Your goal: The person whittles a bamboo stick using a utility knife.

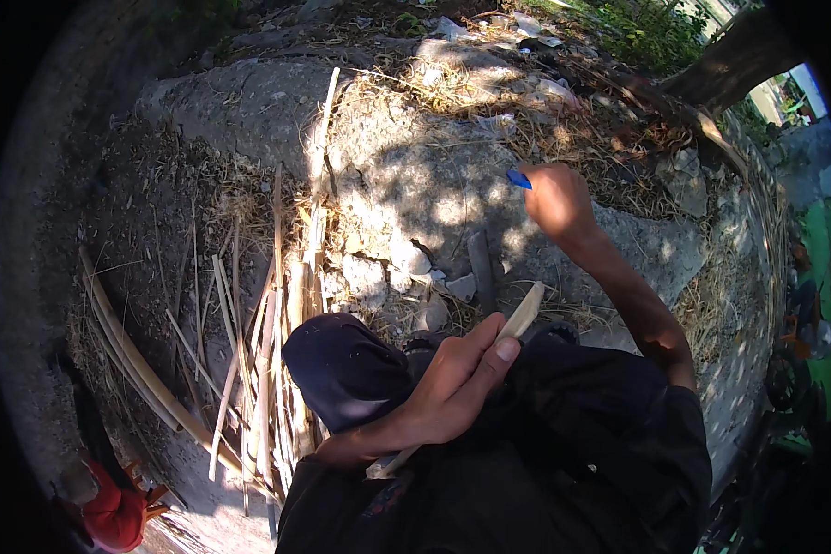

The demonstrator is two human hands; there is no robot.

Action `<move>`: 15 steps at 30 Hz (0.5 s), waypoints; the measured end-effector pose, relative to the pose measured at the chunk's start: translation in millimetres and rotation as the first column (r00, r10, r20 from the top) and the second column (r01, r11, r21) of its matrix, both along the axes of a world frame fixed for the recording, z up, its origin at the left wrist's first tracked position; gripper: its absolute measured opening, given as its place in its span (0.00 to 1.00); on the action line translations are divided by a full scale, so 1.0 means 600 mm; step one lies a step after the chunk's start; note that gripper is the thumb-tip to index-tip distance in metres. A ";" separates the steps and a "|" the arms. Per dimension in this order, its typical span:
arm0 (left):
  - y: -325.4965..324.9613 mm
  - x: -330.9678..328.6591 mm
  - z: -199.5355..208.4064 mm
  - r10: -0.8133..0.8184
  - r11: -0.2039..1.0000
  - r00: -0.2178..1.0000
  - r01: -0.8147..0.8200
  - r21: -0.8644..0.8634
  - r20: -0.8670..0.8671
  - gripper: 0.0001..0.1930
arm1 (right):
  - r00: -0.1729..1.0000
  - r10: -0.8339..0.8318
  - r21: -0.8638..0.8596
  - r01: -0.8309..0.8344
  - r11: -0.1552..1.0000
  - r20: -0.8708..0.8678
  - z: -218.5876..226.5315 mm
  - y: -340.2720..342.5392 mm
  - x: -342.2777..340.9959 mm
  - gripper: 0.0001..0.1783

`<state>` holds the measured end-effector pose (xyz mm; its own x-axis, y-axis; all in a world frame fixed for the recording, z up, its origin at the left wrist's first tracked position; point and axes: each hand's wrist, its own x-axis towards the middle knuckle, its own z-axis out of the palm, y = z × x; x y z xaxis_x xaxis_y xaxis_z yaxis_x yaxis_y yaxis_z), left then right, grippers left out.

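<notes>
My left hand (454, 390) is closed around a pale, split wooden strip (524, 312), close to my lap. One end of the strip sticks out past my thumb. Its other end shows beside my wrist, against my dark shirt. Farther out and to the right, my right hand (560, 198) is raised in a fist above the rocky ground, arm stretched forward. From that fist a short blue piece (519, 179) pokes out on the left side. The rest of it is hidden by my fingers, so its kind does not show. The two hands are well apart.
Several long pale strips and sticks (266, 388) lie bundled on the ground to my left. Curved strips (148, 369) lie farther left. A dark narrow piece (481, 270) stands before my knees among broken stones (411, 258). Another person in red (115, 508) is at the lower left.
</notes>
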<state>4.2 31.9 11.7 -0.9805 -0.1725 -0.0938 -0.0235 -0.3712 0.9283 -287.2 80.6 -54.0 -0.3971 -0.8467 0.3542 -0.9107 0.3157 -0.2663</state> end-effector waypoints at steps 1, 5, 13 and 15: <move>-0.012 -0.011 -0.003 0.007 1.000 1.000 -0.007 -0.003 -0.013 0.16 | 1.000 0.007 -0.003 -0.007 1.000 -0.013 0.014 0.005 -0.016 0.06; -0.049 -0.002 0.002 0.169 0.955 0.976 -0.197 0.221 0.137 0.12 | 0.928 -0.005 -0.054 0.027 0.998 0.372 0.076 0.018 0.008 0.15; -0.061 0.000 0.008 0.152 0.977 0.980 -0.169 0.127 0.131 0.11 | 0.897 0.324 -0.207 -0.270 0.940 0.301 0.104 0.018 0.104 0.16; -0.058 0.000 0.007 0.177 0.979 0.977 -0.187 0.080 0.118 0.11 | 0.838 0.438 -0.227 -0.381 0.896 0.326 0.110 0.017 0.122 0.11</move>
